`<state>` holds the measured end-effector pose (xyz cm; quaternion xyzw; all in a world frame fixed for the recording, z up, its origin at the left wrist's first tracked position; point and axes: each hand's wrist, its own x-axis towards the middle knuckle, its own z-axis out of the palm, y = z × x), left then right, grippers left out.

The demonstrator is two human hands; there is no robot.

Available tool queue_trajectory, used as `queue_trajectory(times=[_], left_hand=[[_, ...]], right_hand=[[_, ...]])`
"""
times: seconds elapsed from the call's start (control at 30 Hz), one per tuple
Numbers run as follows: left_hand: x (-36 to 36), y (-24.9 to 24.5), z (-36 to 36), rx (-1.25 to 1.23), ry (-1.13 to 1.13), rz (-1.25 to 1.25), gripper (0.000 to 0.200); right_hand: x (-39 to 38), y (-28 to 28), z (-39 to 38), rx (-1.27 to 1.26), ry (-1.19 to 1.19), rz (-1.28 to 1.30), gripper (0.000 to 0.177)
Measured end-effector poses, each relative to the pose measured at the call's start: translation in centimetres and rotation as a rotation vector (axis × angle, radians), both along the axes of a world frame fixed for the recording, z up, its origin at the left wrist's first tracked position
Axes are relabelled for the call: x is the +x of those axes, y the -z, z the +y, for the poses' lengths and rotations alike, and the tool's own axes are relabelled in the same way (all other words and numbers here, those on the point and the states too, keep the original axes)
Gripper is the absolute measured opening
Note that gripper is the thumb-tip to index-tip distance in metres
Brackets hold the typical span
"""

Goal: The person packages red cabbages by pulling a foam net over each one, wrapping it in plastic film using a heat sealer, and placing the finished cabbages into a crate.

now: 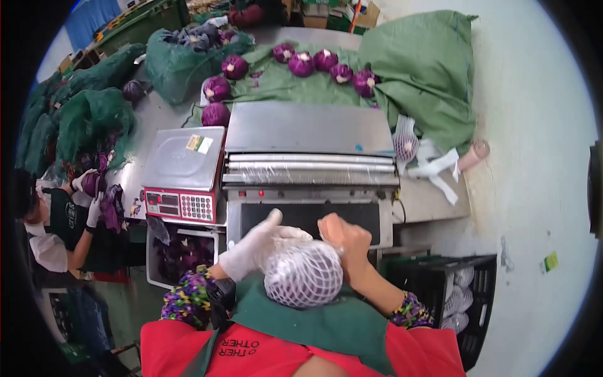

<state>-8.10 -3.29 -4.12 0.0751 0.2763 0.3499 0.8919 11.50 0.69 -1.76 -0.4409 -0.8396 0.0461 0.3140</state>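
Note:
A purple cabbage [303,276] in a white foam net sits close to my apron, between my two hands. Its top appears covered with clear plastic film. My left hand [259,246], in a white glove, holds the cabbage from the left with the thumb raised. On the other side my bare right hand [347,244] is closed in a fist at the upper right of the bundle, gripping the film. Just beyond my hands is the wrapping machine [311,173], with a film roll across it and a black plate [295,217] in front.
A red scale [182,179] stands left of the machine. Several unwrapped cabbages [301,64] lie on green cloth behind it. A black crate [483,295] at right holds netted cabbages. At left, a co-worker [69,213] handles a cabbage above a white bin [152,257] of leaves.

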Motion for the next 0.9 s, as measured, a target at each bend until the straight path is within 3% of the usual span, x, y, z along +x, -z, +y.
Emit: queue_trajectory(times=[0.07,0.1,0.13,0.17,0.2,0.23,0.27,0.33,0.37,0.4,0.43,0.47,0.5,0.53,0.6,0.63,0.67,0.73,0.77,0.87,0.9], left_hand=[[0.3,-3.5,-2.4,0.223,-0.072,0.080,0.070],[-0.1,-2.5,-2.8,0.350,-0.044,0.029,0.068],[-0.3,-2.8,-3.1,0.308,-0.062,0.122,0.060],[-0.9,-3.7,-3.0,0.532,-0.029,0.299,0.056],[-1.5,-4.4,-2.7,0.760,0.008,0.475,0.053],[-1.2,-4.3,-2.8,0.828,-0.092,0.592,0.039],[-2.2,-2.3,-3.1,1.150,-0.208,0.909,0.029],[-0.8,-3.4,-2.5,1.293,-0.597,1.365,0.026],[0.3,-4.3,-1.5,1.320,-0.426,1.065,0.027],[0.4,-3.9,-0.7,1.286,-0.094,0.651,0.038],[0.7,-2.8,-1.5,0.948,-0.023,0.513,0.044],[1.1,-1.5,-2.2,0.607,0.045,0.378,0.051],[1.3,-0.2,-2.1,0.308,0.023,0.314,0.056],[1.2,1.3,-1.8,0.116,-0.022,0.284,0.055],[4.1,1.8,-0.7,-0.049,-0.080,0.194,0.056],[6.0,2.7,0.3,0.009,-0.049,0.323,0.056],[8.2,1.8,1.2,0.054,-0.084,0.267,0.058],[12.9,1.0,2.8,0.109,-0.064,-0.156,0.058],[15.5,-1.1,2.8,0.215,-0.015,-0.187,0.056],[21.1,-2.1,3.4,0.592,0.177,0.196,0.056],[25.0,-2.4,3.8,0.616,0.245,0.149,0.056]], right_hand=[[-1.3,0.2,-0.1,0.100,0.009,0.128,0.018],[-1.8,0.5,-0.8,0.086,0.029,0.123,0.018],[-2.4,0.7,-0.9,-0.025,-0.019,0.309,0.016],[-3.0,1.0,-1.2,-0.133,-0.064,0.498,0.016],[-3.4,1.5,-1.3,-0.126,-0.044,0.499,0.016],[-3.7,2.3,-1.4,-0.364,-0.215,0.601,0.016],[-4.0,3.0,-1.4,-0.600,-0.391,0.700,0.017],[-4.0,5.0,-3.0,-1.591,-0.523,0.955,0.021],[-3.7,3.4,-4.1,-1.798,-0.464,1.094,0.026],[-3.8,6.8,-4.8,-1.698,-0.430,1.109,0.027],[-2.1,9.4,-5.5,-1.627,-0.336,1.039,0.024],[-1.4,5.8,-5.2,-1.558,-0.245,0.969,0.024],[-0.1,8.5,-5.3,-1.442,0.059,0.926,0.025],[2.2,4.6,-5.8,-1.540,0.040,1.274,0.040],[4.0,5.2,-7.6,-0.982,-0.252,0.887,0.057],[5.2,4.7,-8.0,-0.942,-0.174,0.908,0.066],[7.0,7.1,-7.8,-1.102,-0.078,1.227,0.063],[12.1,6.3,-7.4,-1.405,-0.175,2.104,0.057],[14.3,5.9,-7.2,-1.201,-0.320,2.305,0.053],[23.0,0.9,-9.8,-0.906,-0.279,2.289,0.049],[26.1,0.2,-11.1,-0.805,-0.247,2.291,0.049]])
